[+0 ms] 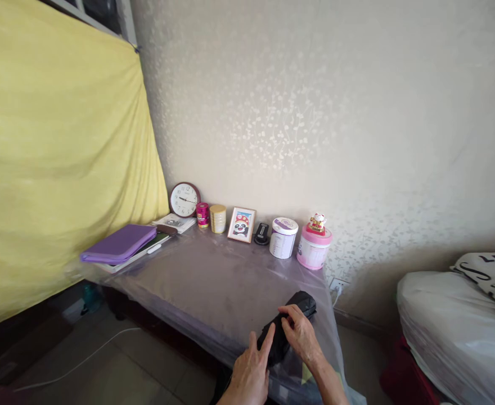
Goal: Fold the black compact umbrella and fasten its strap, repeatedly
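A rolled black folding umbrella (305, 302) lies slantwise at the near right corner of the plastic-covered table (180, 281). My left hand (250, 371) is at its near end, thumb and a finger showing against the black cloth; the other fingers are partly hidden. Higher up the roll, my right hand (300, 334) grips the cloth with bent fingers, the tips pressed on its upper side. Both hands touch the umbrella, close to each other.
Along the wall stand a round clock (185, 199), a pink can (202, 215), a yellow-lidded jar (217, 219), a panda picture frame (242, 224), a black device (261, 234), a white tub (283, 238) and a pink tub (314, 248) bearing a lucky cat (316, 223). A purple folder (121, 243) lies left.
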{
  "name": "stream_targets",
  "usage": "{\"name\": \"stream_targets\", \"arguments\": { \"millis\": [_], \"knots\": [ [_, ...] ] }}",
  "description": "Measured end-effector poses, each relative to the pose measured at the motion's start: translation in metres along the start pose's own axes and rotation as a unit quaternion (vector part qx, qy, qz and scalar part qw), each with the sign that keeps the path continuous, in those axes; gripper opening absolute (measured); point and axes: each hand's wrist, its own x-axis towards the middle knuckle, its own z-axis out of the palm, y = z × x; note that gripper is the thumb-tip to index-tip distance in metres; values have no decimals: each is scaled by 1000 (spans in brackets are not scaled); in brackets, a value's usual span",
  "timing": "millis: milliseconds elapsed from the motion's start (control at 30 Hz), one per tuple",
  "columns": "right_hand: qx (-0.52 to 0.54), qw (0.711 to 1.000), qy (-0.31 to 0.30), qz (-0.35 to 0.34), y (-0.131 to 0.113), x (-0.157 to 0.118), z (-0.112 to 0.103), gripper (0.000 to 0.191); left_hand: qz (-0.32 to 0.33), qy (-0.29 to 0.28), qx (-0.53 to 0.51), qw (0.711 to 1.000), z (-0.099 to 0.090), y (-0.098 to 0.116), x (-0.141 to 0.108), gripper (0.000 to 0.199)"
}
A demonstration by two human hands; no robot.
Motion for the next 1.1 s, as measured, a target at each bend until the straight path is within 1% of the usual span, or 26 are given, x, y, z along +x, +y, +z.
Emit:
{"name": "stream_targets", "arguments": {
  "millis": [200,500,633,867,1100],
  "knots": [
    [-2,1000,14,-2,-1,1,0,27,0,12,12,1000,4,-3,-1,91],
    [-9,1000,0,3,-1,0,0,22,0,-20,20,1000,-7,1,-1,85],
    [5,1000,5,4,-1,0,0,21,0,-17,21,1000,-7,0,0,88],
    [47,999,19,18,-2,-1,-1,18,4,-18,18,1000,-7,-1,0,87],
    [52,998,19,23,-3,-2,-2,18,12,-13,23,1000,-3,-3,1,89]
  ]
}}
